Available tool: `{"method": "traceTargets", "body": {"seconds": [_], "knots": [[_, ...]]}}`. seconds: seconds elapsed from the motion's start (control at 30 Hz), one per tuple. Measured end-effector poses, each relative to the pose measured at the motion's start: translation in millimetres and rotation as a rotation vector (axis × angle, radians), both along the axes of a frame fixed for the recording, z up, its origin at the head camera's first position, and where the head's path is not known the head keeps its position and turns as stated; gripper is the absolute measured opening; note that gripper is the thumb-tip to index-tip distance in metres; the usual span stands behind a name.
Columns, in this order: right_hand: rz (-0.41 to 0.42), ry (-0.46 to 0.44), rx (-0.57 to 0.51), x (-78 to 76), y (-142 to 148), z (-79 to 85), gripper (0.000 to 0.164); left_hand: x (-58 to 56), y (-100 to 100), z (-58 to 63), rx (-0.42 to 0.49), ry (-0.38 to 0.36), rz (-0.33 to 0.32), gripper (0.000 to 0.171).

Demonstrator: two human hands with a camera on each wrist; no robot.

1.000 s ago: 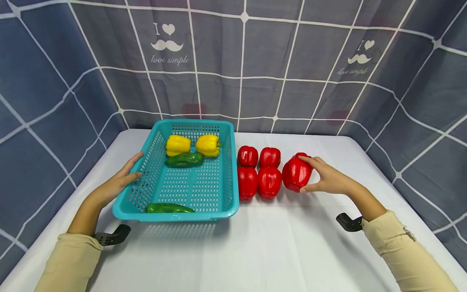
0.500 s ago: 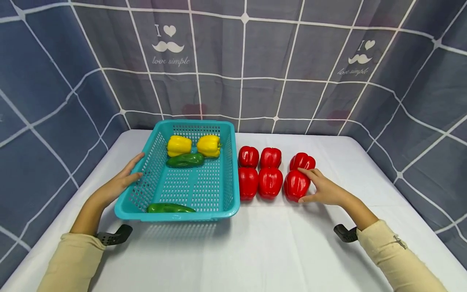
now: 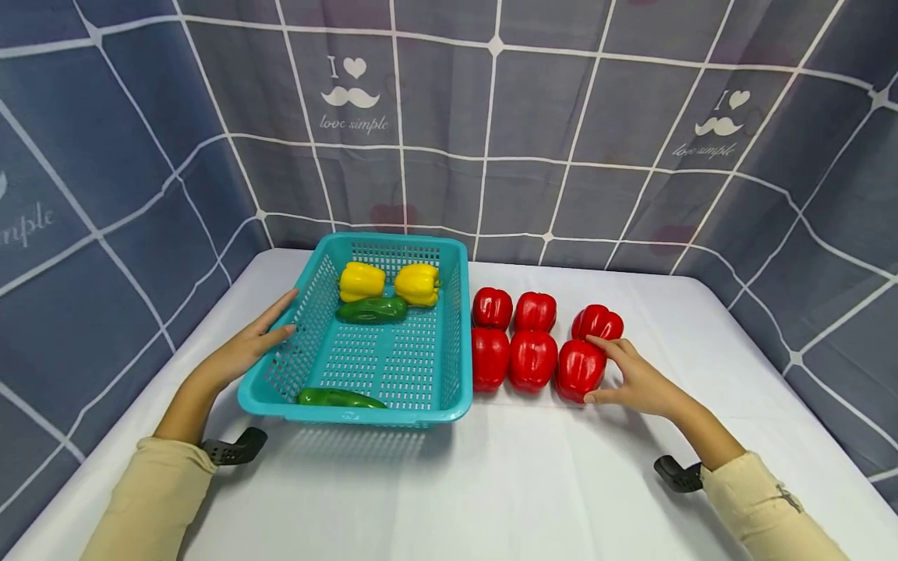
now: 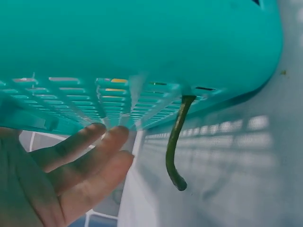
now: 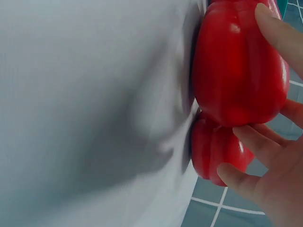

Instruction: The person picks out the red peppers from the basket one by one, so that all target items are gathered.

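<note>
My right hand (image 3: 634,380) holds a glossy red bell pepper (image 3: 580,371), thumb on its near side and fingers on its far side. The pepper stands on the table at the right end of the front row, as the right wrist view (image 5: 236,66) also shows. Just behind it is another red bell pepper (image 3: 598,321). My left hand (image 3: 242,351) rests against the left side of a turquoise plastic basket (image 3: 459,327), fingers extended along its outer wall. Inside lie two yellow bell peppers (image 3: 362,281) and two long green peppers (image 3: 372,310).
Several more red bell peppers (image 3: 533,361) stand in two rows right beside the basket. A green stem (image 4: 176,142) pokes out through the basket wall. White cloth (image 3: 505,483) covers the table, and a grey checked curtain (image 3: 449,101) surrounds its back and sides.
My right hand has brought the red bell pepper nearer to me and down to the front row, uncovering the pepper behind. The head view has shifted slightly; my left hand stays at the basket.
</note>
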State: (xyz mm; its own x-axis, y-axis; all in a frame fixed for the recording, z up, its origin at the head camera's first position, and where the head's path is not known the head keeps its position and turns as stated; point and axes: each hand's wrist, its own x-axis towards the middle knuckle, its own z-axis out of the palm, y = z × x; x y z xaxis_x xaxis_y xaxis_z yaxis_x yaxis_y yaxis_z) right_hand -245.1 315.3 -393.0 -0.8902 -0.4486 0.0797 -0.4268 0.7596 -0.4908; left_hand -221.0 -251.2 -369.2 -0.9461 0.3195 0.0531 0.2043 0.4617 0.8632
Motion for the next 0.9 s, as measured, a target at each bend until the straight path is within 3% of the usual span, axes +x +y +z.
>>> {"method": "traceTargets", "body": {"seconds": [0.13, 0.33, 0.47, 0.63, 0.9], "knots": [[0.022, 0.021, -0.009, -1.7, -1.4, 2.0, 0.092, 0.4, -0.6, 3.2, -0.092, 0.071, 0.068, 0.062], [0.018, 0.004, -0.034, -3.6, 0.1, 1.1, 0.091, 4.5, -0.4, 6.6, -0.308, 0.278, 0.238, 0.056], [0.013, -0.022, -0.108, -5.8, 1.6, -4.3, 0.090, 1.5, 1.6, 8.5, -0.368, 0.368, 0.281, 0.052], [0.026, -0.073, -0.156, -13.3, 4.6, -6.1, 0.090, -3.6, 2.4, 10.2, -0.395, 0.382, 0.297, 0.050], [0.037, -0.063, -0.108, -14.6, 16.7, 6.4, 0.090, -3.3, -4.0, 15.9, -0.386, 0.370, 0.318, 0.049]]}}
